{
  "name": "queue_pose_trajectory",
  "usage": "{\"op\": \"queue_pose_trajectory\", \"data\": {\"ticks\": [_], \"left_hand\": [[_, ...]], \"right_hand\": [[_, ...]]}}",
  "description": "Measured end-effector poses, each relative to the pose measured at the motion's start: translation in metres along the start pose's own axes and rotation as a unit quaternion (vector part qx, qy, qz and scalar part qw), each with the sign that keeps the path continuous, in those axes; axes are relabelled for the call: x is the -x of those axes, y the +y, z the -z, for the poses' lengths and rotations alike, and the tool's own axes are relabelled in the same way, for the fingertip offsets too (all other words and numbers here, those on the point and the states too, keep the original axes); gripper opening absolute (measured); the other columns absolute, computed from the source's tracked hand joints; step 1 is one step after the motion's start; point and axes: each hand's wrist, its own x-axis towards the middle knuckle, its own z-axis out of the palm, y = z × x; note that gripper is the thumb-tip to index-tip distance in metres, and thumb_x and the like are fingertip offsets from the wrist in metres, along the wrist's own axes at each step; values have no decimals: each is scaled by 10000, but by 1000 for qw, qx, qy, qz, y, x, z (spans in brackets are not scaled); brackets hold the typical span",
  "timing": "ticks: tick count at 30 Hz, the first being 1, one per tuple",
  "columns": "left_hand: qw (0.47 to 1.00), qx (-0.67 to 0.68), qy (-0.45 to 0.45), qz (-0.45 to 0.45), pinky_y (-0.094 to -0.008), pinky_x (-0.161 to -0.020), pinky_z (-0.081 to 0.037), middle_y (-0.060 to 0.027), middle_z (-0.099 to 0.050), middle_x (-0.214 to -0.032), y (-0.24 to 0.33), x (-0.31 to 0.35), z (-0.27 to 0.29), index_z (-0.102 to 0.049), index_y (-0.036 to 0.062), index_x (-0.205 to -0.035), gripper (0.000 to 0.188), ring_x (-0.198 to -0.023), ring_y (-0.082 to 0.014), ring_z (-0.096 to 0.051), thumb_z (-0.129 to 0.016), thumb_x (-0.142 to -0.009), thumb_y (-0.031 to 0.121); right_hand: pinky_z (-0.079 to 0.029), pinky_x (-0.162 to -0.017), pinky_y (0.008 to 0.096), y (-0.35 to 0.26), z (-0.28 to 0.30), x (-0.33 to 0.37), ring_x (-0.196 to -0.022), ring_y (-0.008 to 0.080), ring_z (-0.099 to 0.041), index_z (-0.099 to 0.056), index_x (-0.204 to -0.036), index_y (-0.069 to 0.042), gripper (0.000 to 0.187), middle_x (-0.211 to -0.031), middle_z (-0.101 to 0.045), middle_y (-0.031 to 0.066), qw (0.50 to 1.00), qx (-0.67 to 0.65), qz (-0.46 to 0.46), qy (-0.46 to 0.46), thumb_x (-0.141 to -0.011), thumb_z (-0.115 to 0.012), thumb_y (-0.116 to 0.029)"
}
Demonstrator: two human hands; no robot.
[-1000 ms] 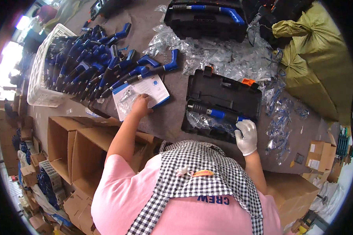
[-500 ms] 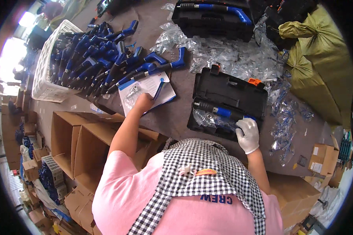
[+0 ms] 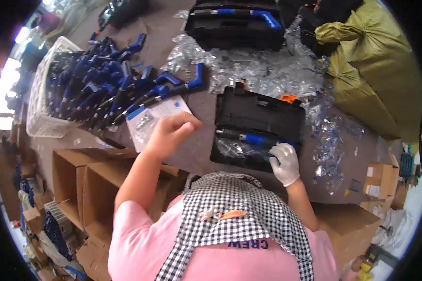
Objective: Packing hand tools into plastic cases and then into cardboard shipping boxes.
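Note:
My bare left hand (image 3: 174,132) is raised over a white-and-blue booklet (image 3: 173,107), its fingers curled and thumb pressed in; what they hold, if anything, is hidden. My right hand (image 3: 285,165), in a white glove, rests at the right end of an open black case (image 3: 262,114). Its fingers bend over the blue grip of a tool, with a gap between them and the thumb. Inside lies that black-and-blue hand tool (image 3: 254,139), with a clear bag of small parts (image 3: 232,149) beside it. Another clear bag (image 3: 144,124) lies on the booklet.
A white crate (image 3: 38,110) at the left is heaped with blue-handled tools (image 3: 91,86); several spill onto the table. A second open case (image 3: 206,35) stands at the back, near piled clear bags (image 3: 248,70). Yellowish sacks (image 3: 370,79) stand right; cardboard boxes (image 3: 68,187) sit at the near left.
My left hand has lifted off the booklet and come right, toward the case. The blue strip by its fingers no longer shows. My right hand stays at the case; the whole view has shifted somewhat.

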Motion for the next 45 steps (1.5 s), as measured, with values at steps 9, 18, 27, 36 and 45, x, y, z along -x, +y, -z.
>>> {"op": "queue_pose_trajectory", "data": {"ticks": [9,18,27,36,45], "left_hand": [[745,461,-345,-335,-446,-796,-515,-250,-591,-1133,141,60,-42,-618,-116,-1118,375,-983,-354,-591,-533,-978,221],[836,-512,133,144,-432,-912,-466,-206,-565,-1199,-146,-37,-16,-628,-20,-1080,552,-1154,-338,-527,-719,-779,433],[752,-655,-17,74,-443,-977,-427,-200,-480,-1309,-239,-7,-27,-495,-82,-1279,534,-1229,-345,-456,-543,-841,219],[823,-559,55,88,-437,-887,-469,-179,-590,-1102,-223,-3,-16,-639,-20,-1048,322,-1044,-332,-561,-584,-799,176],[859,-494,86,106,-451,-744,-527,-197,-666,-850,-223,-8,14,-714,25,-756,250,-820,-373,-645,-672,-759,271]], "right_hand": [[-473,-901,439,-2,-7,-13,-944,323,-604,-659,-892,-55,237,-939,-665,94,999,-4,32,-22,-664,-707,-17],[-475,-894,445,6,-8,-5,-944,331,-602,-663,-881,-58,223,-923,-659,98,1000,-17,19,1,-664,-695,-14],[-474,-877,440,12,-16,7,-937,328,-592,-647,-883,-69,221,-928,-645,96,1000,-19,-8,-4,-673,-702,-32],[-469,-887,451,10,-9,-2,-954,334,-594,-646,-896,-55,224,-939,-654,104,1000,-10,3,13,-677,-693,-43],[-462,-900,446,10,9,1,-971,318,-586,-640,-926,-61,263,-949,-636,94,999,5,31,41,-670,-695,-34]]}}
